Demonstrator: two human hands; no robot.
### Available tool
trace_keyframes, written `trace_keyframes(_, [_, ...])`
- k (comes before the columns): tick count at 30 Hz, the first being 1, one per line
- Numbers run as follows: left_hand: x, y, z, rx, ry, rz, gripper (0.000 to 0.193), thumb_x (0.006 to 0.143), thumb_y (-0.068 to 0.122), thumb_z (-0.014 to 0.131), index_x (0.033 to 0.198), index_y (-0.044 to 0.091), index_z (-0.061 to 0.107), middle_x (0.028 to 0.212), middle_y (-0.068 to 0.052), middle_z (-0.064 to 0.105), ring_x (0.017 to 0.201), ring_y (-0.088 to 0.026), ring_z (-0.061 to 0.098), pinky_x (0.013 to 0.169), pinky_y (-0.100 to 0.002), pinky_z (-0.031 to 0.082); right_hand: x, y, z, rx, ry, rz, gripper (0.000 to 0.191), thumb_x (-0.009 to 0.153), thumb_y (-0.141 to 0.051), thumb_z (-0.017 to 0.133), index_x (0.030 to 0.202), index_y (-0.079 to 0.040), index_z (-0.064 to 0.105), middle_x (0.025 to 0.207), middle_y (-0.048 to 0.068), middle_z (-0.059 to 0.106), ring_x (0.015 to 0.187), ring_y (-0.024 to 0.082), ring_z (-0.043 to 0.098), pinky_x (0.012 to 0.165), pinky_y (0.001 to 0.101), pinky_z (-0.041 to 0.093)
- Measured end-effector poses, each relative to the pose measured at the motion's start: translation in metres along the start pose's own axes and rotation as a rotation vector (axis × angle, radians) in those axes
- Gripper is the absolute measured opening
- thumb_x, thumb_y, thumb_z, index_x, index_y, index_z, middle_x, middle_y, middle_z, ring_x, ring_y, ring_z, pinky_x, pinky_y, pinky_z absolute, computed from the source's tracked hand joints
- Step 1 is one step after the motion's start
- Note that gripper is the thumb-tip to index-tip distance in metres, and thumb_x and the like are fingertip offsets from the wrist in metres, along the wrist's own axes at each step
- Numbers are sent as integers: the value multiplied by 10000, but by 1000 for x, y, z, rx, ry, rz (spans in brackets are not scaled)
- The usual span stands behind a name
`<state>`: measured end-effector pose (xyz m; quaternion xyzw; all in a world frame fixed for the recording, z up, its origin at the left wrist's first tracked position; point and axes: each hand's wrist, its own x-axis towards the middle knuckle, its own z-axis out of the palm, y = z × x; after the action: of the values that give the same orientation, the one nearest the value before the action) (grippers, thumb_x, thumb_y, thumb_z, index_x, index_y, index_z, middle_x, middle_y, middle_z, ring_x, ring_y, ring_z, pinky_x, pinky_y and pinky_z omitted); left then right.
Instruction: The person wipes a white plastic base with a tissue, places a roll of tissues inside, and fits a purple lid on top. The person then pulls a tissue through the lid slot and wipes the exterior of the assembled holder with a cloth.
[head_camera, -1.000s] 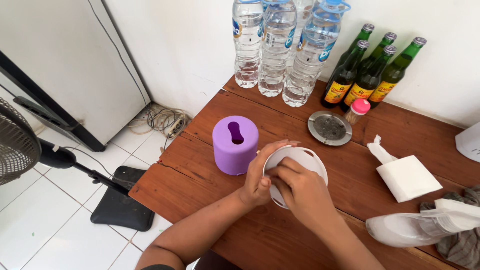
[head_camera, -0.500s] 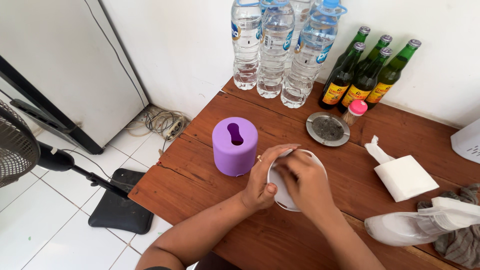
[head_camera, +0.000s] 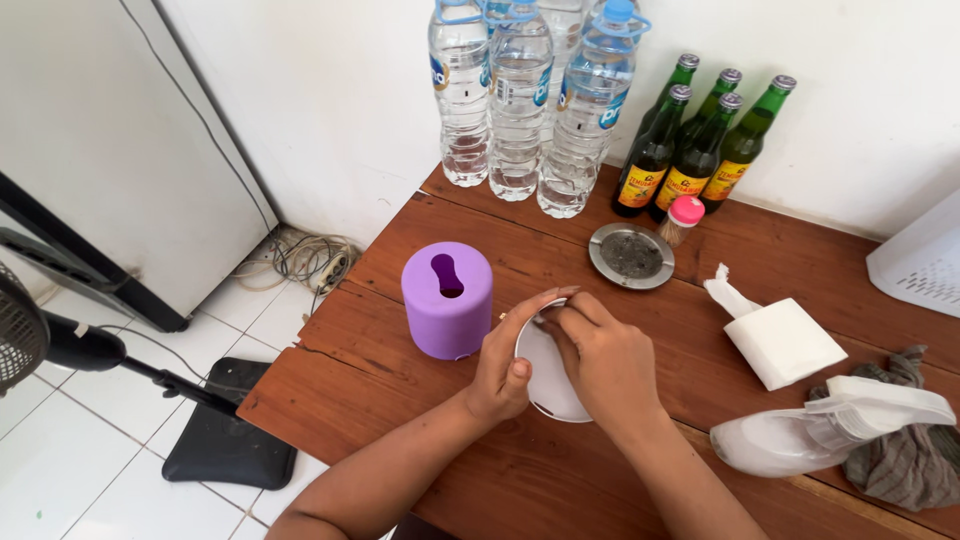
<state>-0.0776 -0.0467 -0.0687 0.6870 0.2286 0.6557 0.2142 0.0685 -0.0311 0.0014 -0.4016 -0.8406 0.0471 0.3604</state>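
Both my hands hold a round white lid-like disc (head_camera: 548, 375) just above the brown wooden table (head_camera: 420, 240). My left hand (head_camera: 508, 358) grips its left rim with thumb and fingers. My right hand (head_camera: 605, 360) covers its right side, fingers curled over the top edge. A purple cylindrical holder (head_camera: 447, 300) with a slot in its top stands upright immediately left of my left hand, close to it.
Large clear water bottles (head_camera: 520, 100) and several green glass bottles (head_camera: 700, 150) line the back wall. A metal ashtray (head_camera: 631, 256), small pink-capped jar (head_camera: 683, 220), white tissue pack (head_camera: 780, 340), white shoe (head_camera: 830, 430) on grey cloth, white basket (head_camera: 925, 255). Fan stand (head_camera: 80, 345) on floor left.
The white disc was largely uncovered a second ago; my right hand has since closed over it, and both hands shifted slightly while holding it. The purple holder has not moved.
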Motion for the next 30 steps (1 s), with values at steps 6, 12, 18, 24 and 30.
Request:
trace_keyframes(6, [-3,-3,-1,-90,28,-155,729,1129,537,271,1486,-75,444,1434,-247,620,1336,-324,619,1159,-395,480,1,4,-14,-19,-159,46,115,844,-135,704,937,-82,746,1086,53,704,747,334,705,630,432,556])
trace_keyframes(12, [3,-6,-6,-314,46,-245,694,1113,505,292,1500,-62,391,1454,-256,585,1362,-333,584,1170,-434,468,-3,-5,-30,306,-594,-103,185,898,-164,628,1019,-90,746,1023,82,693,953,314,685,814,422,542])
trace_keyframes(18, [6,-7,-3,-481,80,-434,658,1094,454,224,1485,-44,402,1420,-243,583,1321,-327,586,1124,-446,493,-8,-17,-36,209,-555,-243,581,775,-458,832,1102,-28,618,1087,152,611,929,392,628,756,482,497])
trace_keyframes(24, [8,-9,-2,-386,51,-448,650,1103,467,217,1498,-17,396,1438,-234,579,1343,-312,572,1156,-434,466,-3,0,-36,201,-623,-107,320,844,-347,765,925,-71,625,958,110,661,839,331,652,719,437,505])
trace_keyframes(30, [11,-23,-7,-410,-60,-566,628,1094,486,238,1417,27,519,1288,-125,694,1225,-191,656,1087,-339,492,-12,76,-49,862,-607,-47,266,939,-257,701,996,-9,622,944,79,613,783,170,552,638,319,467])
